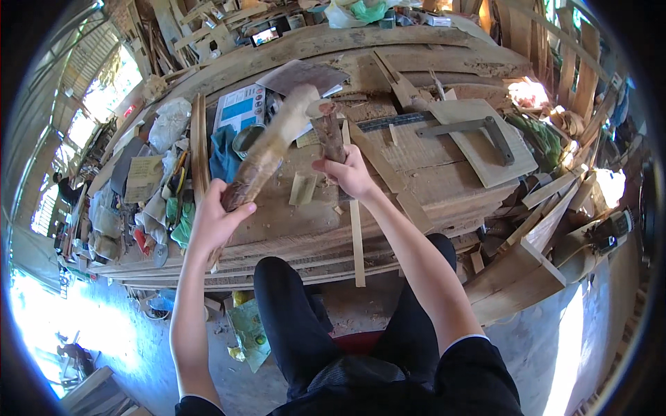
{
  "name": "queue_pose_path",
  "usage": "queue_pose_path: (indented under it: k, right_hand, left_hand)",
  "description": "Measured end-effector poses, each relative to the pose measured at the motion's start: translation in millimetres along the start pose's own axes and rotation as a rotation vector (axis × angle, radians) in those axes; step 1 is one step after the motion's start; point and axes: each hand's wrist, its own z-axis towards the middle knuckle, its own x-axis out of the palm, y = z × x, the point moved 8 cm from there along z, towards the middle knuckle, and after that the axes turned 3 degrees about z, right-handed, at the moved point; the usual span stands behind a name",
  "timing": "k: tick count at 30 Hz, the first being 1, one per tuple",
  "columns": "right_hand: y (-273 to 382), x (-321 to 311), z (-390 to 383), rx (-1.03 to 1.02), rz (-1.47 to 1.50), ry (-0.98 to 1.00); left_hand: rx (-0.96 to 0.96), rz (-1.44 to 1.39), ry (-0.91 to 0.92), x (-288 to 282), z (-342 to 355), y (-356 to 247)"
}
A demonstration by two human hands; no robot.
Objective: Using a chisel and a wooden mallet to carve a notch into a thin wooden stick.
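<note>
My left hand grips a long piece of rough wood, pale and blurred toward its raised upper end, darker near my fingers. My right hand is closed around a short, dark brown, rough handle or piece of wood; what its top end is, I cannot make out. Both are held over a worn wooden bench. Behind them lie a printed sheet, a round container and a blue cloth. Thin slats lie under my right hand.
A metal square rests on a board at the right. Bags and offcuts crowd the left, a lit phone stands at the back, and leaning planks are by my right. Another person is far left.
</note>
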Motion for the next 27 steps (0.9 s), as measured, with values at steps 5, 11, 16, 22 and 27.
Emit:
queue_pose_path:
  k: [5, 11, 16, 22, 27]
  right_hand:
    - [-4, -3, 0, -0.031, 0.058, 0.013]
    - [1, 6, 2, -0.062, -0.015, 0.017]
    - [-2, 2, 2, -0.048, 0.002, 0.023]
    - [0, 4, -1, -0.019, 0.019, 0.018]
    - [5, 10, -5, 0.024, -0.03, 0.046]
  left_hand:
    - [0.07, -0.832, -0.108, -38, -42, -34]
    - [0.076, -0.906, 0.052, -40, -50, -43]
    - [0.159, -0.729, 0.105, -44, -64, -62]
    - [0.345, -0.581, -0.104, -74, -88, -83]
    - [0.433, -0.299, -0.356, -98, -84, -78]
